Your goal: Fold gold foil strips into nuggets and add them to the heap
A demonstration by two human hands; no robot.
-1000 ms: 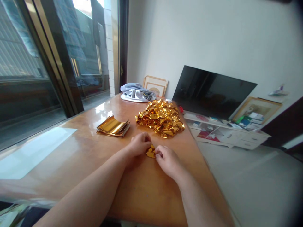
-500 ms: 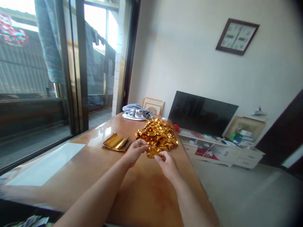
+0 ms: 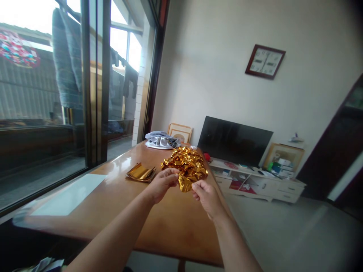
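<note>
Between my two hands is a piece of folded gold foil paper (image 3: 185,184), held just above the wooden table (image 3: 176,223). My left hand (image 3: 163,184) pinches its left side, fingers closed. On the right side, my right hand (image 3: 205,194) grips the edge between thumb and bent fingers. Right behind it rises a heap of folded gold foil pieces (image 3: 185,158). To the left of my left hand lies a stack of flat gold foil sheets (image 3: 140,172), its edges curling up.
A pale sheet (image 3: 70,194) lies at the table's left side. Folded clothes (image 3: 161,140) rest at the far end, near leaning picture frames (image 3: 180,132). Beyond the table's right edge stand a television (image 3: 234,139) and a low white cabinet (image 3: 272,187). Glass doors (image 3: 96,83) line the left.
The view has shifted, bringing the table's front edge into sight. Both hands still hold the gold foil piece, and my right hand's fingers are more curled at its right edge.
</note>
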